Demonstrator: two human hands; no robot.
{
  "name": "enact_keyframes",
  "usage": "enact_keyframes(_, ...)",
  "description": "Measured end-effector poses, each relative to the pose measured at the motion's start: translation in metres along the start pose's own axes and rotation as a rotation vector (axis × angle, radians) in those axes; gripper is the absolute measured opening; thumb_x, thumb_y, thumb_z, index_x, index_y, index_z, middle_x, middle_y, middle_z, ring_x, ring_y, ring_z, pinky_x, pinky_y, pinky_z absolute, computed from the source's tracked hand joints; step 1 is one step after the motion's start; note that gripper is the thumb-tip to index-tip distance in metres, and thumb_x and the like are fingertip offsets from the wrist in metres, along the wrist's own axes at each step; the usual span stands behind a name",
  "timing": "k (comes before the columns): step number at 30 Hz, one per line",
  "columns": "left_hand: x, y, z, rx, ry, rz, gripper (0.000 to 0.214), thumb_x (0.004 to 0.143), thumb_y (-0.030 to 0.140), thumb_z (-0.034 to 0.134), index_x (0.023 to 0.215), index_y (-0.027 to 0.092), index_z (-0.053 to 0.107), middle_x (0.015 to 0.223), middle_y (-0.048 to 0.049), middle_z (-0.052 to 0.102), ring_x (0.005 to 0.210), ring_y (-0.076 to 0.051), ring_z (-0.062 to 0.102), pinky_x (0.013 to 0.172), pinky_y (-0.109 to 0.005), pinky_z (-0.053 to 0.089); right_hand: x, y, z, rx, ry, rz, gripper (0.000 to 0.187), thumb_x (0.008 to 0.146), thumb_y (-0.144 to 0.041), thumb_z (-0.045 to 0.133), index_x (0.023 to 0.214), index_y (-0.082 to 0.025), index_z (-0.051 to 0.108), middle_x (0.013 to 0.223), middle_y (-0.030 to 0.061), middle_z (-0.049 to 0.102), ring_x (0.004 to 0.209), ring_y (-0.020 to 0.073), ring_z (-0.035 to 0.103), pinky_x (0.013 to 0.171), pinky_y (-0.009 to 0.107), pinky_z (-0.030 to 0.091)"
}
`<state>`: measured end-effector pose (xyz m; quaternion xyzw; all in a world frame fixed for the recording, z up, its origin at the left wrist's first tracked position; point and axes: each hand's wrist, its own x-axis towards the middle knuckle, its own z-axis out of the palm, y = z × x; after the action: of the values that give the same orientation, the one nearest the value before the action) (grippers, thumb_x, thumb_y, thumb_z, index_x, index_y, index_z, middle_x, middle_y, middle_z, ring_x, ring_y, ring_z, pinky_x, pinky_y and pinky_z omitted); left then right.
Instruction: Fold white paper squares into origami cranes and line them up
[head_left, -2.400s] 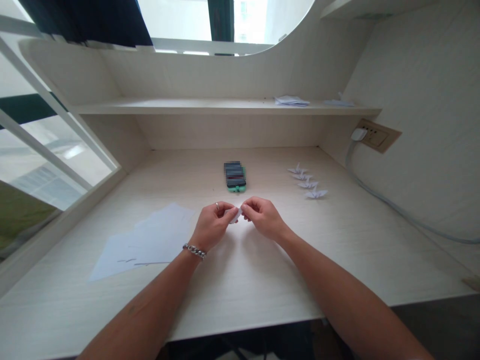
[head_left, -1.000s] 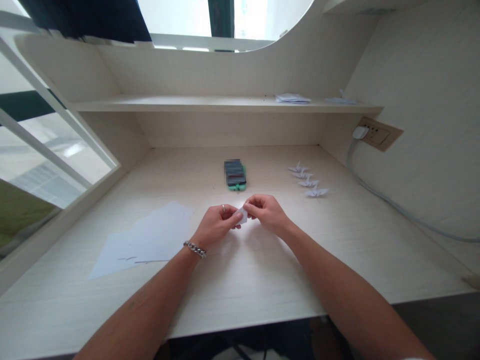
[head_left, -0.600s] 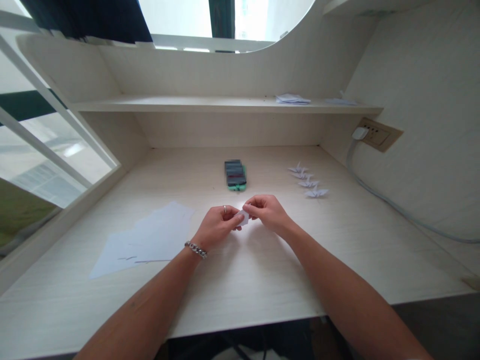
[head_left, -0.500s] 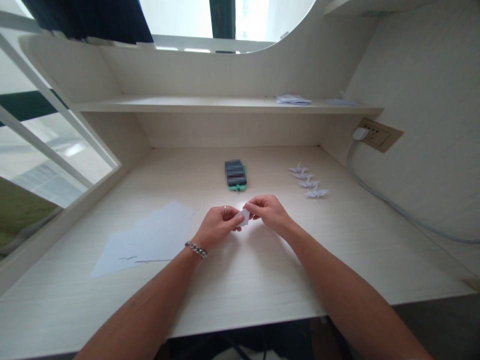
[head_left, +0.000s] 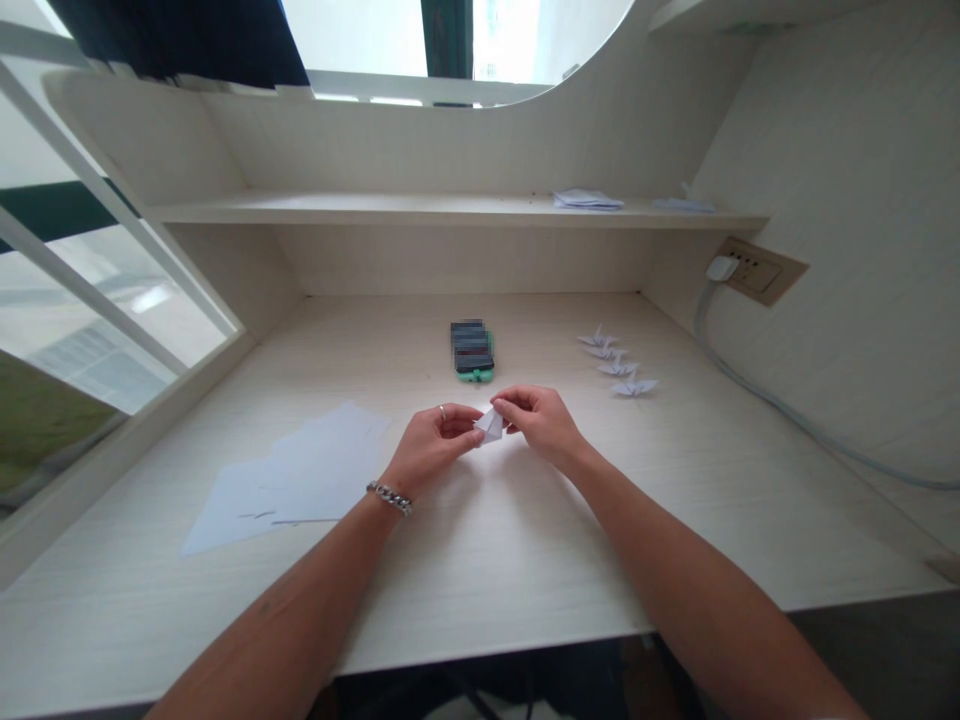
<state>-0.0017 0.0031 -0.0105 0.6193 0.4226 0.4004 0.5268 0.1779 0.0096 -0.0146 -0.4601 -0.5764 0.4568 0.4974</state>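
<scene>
While a pale wall (head_left: 847, 150) flanks the worktop (head_left: 525, 570), delicate handwork goes on over its middle.
A shelf (head_left: 375, 207) runs above the back edge, and loose white sheets (head_left: 300, 475) spread toward the left edge; now left hand (head_left: 433, 445) and right hand (head_left: 543, 422) face each other, a blurred, green-edged device (head_left: 472, 350) just beyond them, four paper birds (head_left: 620, 369) lined up toward the back right corner. And smallest, the folded paper (head_left: 491, 427), between the hands: left thumb and fingers pinch its left side, right thumb and forefinger nip its upper tip. Steady left, gentle right looks the way; thin layers would probably tear under a hard tug, so small, even pulls should serve.
</scene>
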Motion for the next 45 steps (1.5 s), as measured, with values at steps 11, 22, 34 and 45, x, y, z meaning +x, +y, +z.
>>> enact_keyframes(11,0.002,-0.001,0.001,0.040,0.103,0.043,0.028,0.067,0.025,0.074,0.092,0.012,0.069,0.083,-0.0089,0.074,0.076,-0.020,0.069,0.073,-0.032,0.055,-0.003,-0.001,0.008,0.094,-0.033,0.029,0.042,0.076,-0.031,0.061,0.117,-0.018,0.062,0.075,-0.0005,0.066,0.061,0.0113,0.061,0.058,0.027,0.056)
enact_keyframes(22,0.003,0.000,0.007,0.051,0.180,-0.024,0.027,0.076,0.036,0.067,0.081,0.011,0.071,0.068,-0.0074,0.071,0.060,-0.016,0.066,0.060,-0.027,0.053,-0.008,-0.001,0.012,0.023,0.090,-0.082,0.032,0.077,-0.030,0.065,0.103,-0.019,0.051,0.072,-0.0007,0.067,0.061,0.0138,0.062,0.059,0.028,0.053)
enact_keyframes(34,0.004,-0.005,0.005,0.022,0.205,-0.016,0.032,0.077,0.043,0.066,0.073,0.011,0.069,0.063,-0.0062,0.068,0.058,-0.015,0.063,0.062,-0.029,0.054,-0.010,0.002,0.013,-0.186,0.013,-0.139,0.046,0.063,-0.034,0.080,0.100,-0.017,0.057,0.086,0.0043,0.068,0.072,0.0160,0.064,0.066,0.029,0.053)
enact_keyframes(45,0.002,-0.001,0.007,-0.011,0.146,-0.027,0.026,0.075,0.038,0.066,0.072,0.011,0.066,0.068,-0.0079,0.069,0.064,-0.017,0.065,0.065,-0.030,0.053,-0.008,0.006,0.012,-0.243,0.053,-0.171,0.023,0.090,-0.032,0.049,0.104,-0.018,0.061,0.082,0.0049,0.069,0.068,0.0148,0.064,0.065,0.028,0.053)
